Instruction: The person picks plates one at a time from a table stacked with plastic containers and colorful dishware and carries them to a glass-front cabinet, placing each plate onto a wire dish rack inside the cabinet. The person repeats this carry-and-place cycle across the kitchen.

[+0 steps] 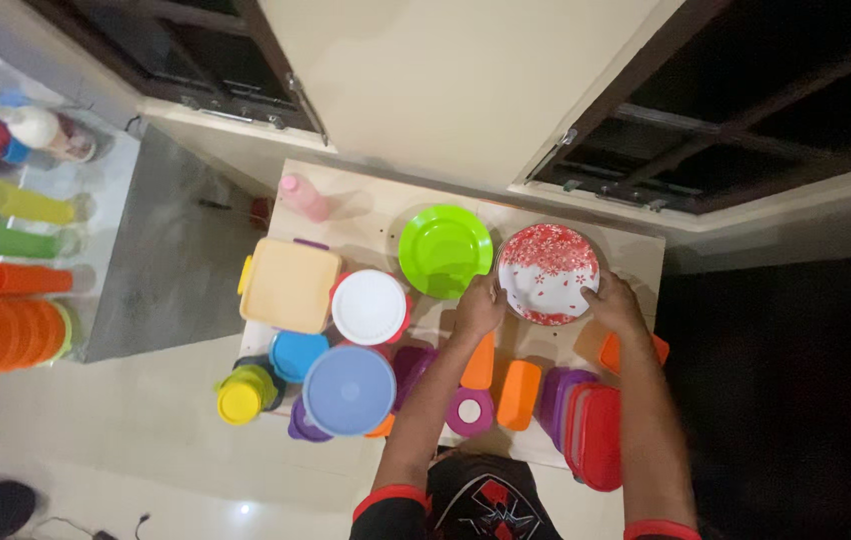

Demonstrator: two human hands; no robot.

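A round plate with a red-and-white flower pattern rests on the pale table at its far right. My left hand grips the plate's left rim and my right hand grips its right rim. Just left of it, touching or nearly touching, lies a bright green plate.
The table also holds a pink bottle, a yellow square box, a white-lidded red container, a blue lidded tub, a yellow-capped jar, orange and purple containers and a red box. Coloured cups stand at the left.
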